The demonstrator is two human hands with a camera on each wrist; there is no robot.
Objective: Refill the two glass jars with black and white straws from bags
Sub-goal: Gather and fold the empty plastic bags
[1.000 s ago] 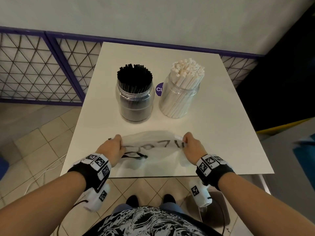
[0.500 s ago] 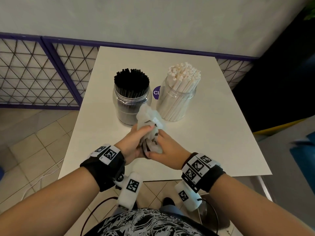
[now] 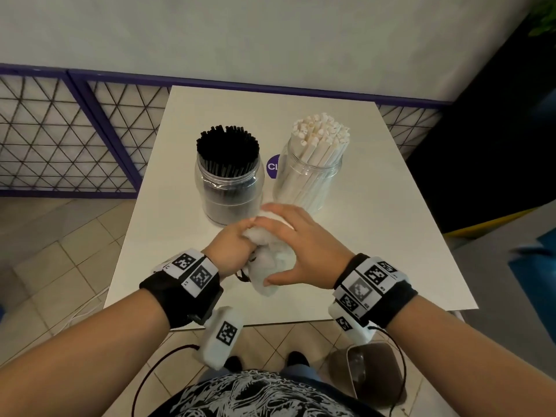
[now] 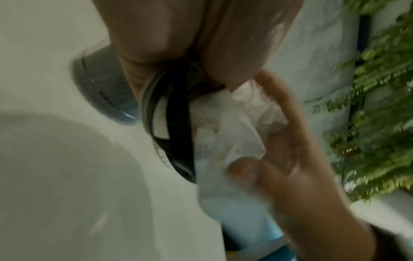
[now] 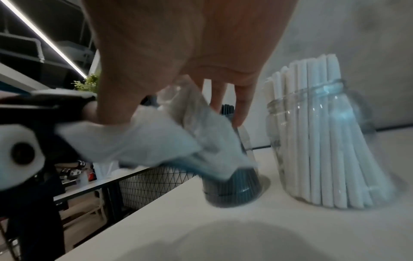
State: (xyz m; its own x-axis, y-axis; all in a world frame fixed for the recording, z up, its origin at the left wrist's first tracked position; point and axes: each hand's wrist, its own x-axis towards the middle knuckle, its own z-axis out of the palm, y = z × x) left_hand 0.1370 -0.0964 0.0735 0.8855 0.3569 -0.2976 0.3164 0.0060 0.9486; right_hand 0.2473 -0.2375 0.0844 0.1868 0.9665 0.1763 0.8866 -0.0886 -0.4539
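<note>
Both jars already look full. The jar of black straws [image 3: 230, 182] stands left of the jar of white straws [image 3: 310, 173], close together near the middle of the white tabletop [image 3: 376, 236], so the step in hand appears to be clearing away the spent plastic bag [image 3: 270, 260].

The bag is bunched into a pale wad above the near part of the tabletop, just in front of the 2 jars. The left hand [image 3: 231, 251] has its grip clamped on the bag's left side, fingers curled into the plastic. The right hand [image 3: 298, 251] cups the wad from the right with its fingers fairly straight and its thumb pressed against the lower edge; its grip is more a flat press than a clench. A dark looped band [image 4: 176, 123], perhaps the bag's tie or printing, hangs under the left hand.

To do this well, the person should probably squeeze the air out toward the open end, letting the left hand anchor while the right rolls the loose plastic inward until the wad is small enough for 1 hand. The work sits very near the jar of black straws, so any sideways sweep could nudge it or catch the straw tips; drawing the hands back toward the body before compacting further would be safer. The wrist views are blurred, so finer finger placement cannot be told.
</note>
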